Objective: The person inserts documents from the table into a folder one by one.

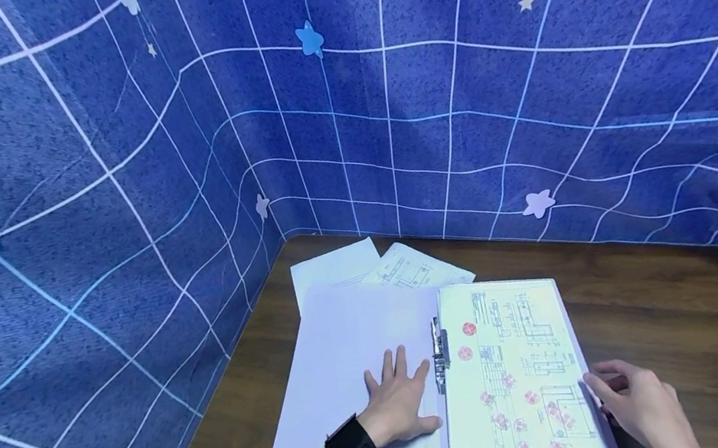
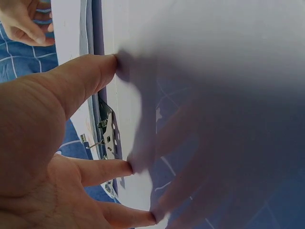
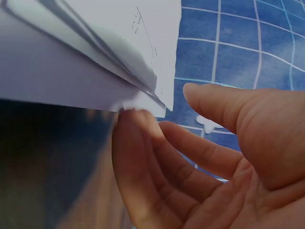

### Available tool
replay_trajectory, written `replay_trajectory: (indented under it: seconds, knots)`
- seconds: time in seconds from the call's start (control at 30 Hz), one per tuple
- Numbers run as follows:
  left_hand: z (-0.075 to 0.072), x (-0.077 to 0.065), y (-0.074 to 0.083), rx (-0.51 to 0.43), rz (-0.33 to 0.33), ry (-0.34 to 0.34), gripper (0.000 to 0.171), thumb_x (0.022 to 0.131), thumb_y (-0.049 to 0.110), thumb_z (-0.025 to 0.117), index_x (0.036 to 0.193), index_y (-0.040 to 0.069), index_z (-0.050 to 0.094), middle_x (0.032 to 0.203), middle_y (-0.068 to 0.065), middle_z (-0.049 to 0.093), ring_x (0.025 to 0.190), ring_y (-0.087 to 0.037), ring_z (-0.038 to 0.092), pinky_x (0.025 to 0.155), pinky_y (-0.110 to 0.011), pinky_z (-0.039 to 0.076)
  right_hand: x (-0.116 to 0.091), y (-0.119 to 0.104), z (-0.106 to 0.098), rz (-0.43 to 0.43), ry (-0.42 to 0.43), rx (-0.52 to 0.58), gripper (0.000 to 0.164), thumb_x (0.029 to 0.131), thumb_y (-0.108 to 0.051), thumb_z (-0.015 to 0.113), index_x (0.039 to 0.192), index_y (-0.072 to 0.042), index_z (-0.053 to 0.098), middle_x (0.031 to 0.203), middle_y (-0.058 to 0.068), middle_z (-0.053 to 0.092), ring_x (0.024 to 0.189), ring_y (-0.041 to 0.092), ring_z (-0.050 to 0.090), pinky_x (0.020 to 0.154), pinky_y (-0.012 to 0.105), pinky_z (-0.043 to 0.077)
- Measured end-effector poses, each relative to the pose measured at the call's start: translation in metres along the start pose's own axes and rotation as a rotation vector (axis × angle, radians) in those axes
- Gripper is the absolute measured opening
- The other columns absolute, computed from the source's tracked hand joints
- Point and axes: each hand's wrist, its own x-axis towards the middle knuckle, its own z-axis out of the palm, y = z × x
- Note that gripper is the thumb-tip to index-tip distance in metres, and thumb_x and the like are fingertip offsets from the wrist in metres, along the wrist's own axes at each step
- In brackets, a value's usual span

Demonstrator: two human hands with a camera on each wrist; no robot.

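Note:
An open lilac lever-clip folder (image 1: 354, 379) lies on the table. My left hand (image 1: 396, 404) rests with fingers spread on its bare left cover, and the left wrist view shows the fingertips (image 2: 125, 167) pressing on the glossy surface. Beside that hand is the metal clip (image 1: 438, 355). A stack of printed drawing sheets (image 1: 516, 371) with red round stamps lies on the folder's right side. At that stack's right edge is my right hand (image 1: 643, 402). In the right wrist view its fingertips (image 3: 136, 117) touch the folder's edge below the sheets, while the thumb (image 3: 209, 98) stands apart from the paper.
Two loose sheets stick out behind the folder: a nearly plain one (image 1: 333, 265) and one with a drawing (image 1: 417, 265). The brown wooden table (image 1: 678, 308) extends to the right. A blue gridded curtain (image 1: 436, 88) stands behind and at left.

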Motion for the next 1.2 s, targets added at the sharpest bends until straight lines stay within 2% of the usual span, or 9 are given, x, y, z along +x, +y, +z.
replay_trajectory:
  seconds: [0.13,0.3,0.4,0.53,0.63,0.8,0.9,1.13,1.2]
  knots:
    - [-0.001,0.002,0.0,-0.001,0.003,0.013,0.091,0.078,0.056,0.083,0.153,0.015,0.05,0.16,-0.032,0.029,0.147,-0.055,0.025,0.1,-0.084,0.028,0.0,-0.008,-0.01,-0.027,0.046,-0.045,0.053,0.099,-0.044,0.065,0.129,-0.001,0.066,0.113,0.021,0.074,0.107,0.044,0.068,0.081,0.061,0.049]
    - [-0.003,0.005,0.002,-0.012,-0.001,0.015,0.092,0.077,0.056,0.083,0.153,0.015,0.05,0.161,-0.032,0.028,0.147,-0.055,0.025,0.1,-0.084,0.027,0.0,-0.018,-0.011,-0.066,0.134,-0.031,0.046,0.101,-0.038,0.065,0.128,-0.001,0.066,0.113,0.021,0.074,0.101,0.041,0.071,0.084,0.061,0.049]
    - [-0.003,0.006,0.002,-0.018,-0.003,0.014,0.093,0.077,0.056,0.083,0.153,0.015,0.05,0.161,-0.032,0.028,0.147,-0.055,0.025,0.1,-0.084,0.027,-0.001,-0.022,-0.006,-0.192,0.259,-0.021,0.039,0.098,-0.031,0.071,0.125,-0.003,0.069,0.112,0.022,0.072,0.096,0.041,0.071,0.081,0.061,0.051]
    - [-0.002,0.007,0.003,-0.025,-0.008,0.018,0.093,0.077,0.056,0.083,0.153,0.015,0.05,0.161,-0.032,0.029,0.147,-0.055,0.025,0.101,-0.084,0.027,0.002,-0.024,0.006,-0.445,0.394,-0.003,0.048,0.086,-0.018,0.083,0.128,-0.002,0.066,0.127,0.029,0.062,0.112,0.051,0.059,0.087,0.066,0.045]
    - [-0.001,0.007,0.003,-0.033,-0.006,0.024,0.093,0.076,0.056,0.084,0.152,0.015,0.051,0.16,-0.032,0.029,0.147,-0.055,0.026,0.1,-0.084,0.028,0.005,-0.025,0.014,-0.519,0.363,-0.011,0.066,0.08,-0.019,0.088,0.137,-0.004,0.059,0.145,0.033,0.047,0.13,0.059,0.041,0.098,0.075,0.033]
    - [0.0,0.007,0.006,-0.052,-0.007,0.026,0.093,0.076,0.056,0.084,0.152,0.014,0.052,0.16,-0.032,0.03,0.146,-0.056,0.026,0.1,-0.084,0.028,0.006,-0.024,0.022,-0.454,0.212,-0.088,0.083,0.081,-0.036,0.088,0.149,-0.009,0.047,0.156,0.034,0.031,0.139,0.064,0.025,0.101,0.084,0.022]
    - [0.002,0.007,0.007,-0.059,-0.005,0.033,0.092,0.076,0.055,0.084,0.151,0.014,0.052,0.16,-0.032,0.03,0.147,-0.055,0.026,0.1,-0.084,0.027,0.008,-0.023,0.023,-0.42,0.169,-0.116,0.086,0.083,-0.043,0.085,0.151,-0.01,0.044,0.157,0.034,0.029,0.138,0.063,0.025,0.099,0.084,0.024]
    - [0.004,0.001,0.002,-0.058,-0.009,0.036,0.092,0.074,0.055,0.086,0.15,0.015,0.054,0.159,-0.032,0.031,0.146,-0.055,0.027,0.099,-0.085,0.027,0.006,-0.017,0.038,-0.476,0.235,-0.075,0.079,0.079,-0.032,0.089,0.145,-0.008,0.052,0.15,0.033,0.04,0.132,0.065,0.034,0.091,0.083,0.033]
    - [0.004,-0.003,-0.003,-0.052,-0.008,0.029,0.092,0.074,0.055,0.086,0.149,0.014,0.054,0.159,-0.032,0.031,0.146,-0.056,0.027,0.099,-0.085,0.027,0.003,-0.015,0.044,-0.466,0.217,-0.078,0.079,0.081,-0.033,0.088,0.146,-0.008,0.05,0.148,0.034,0.041,0.13,0.065,0.036,0.09,0.084,0.033]
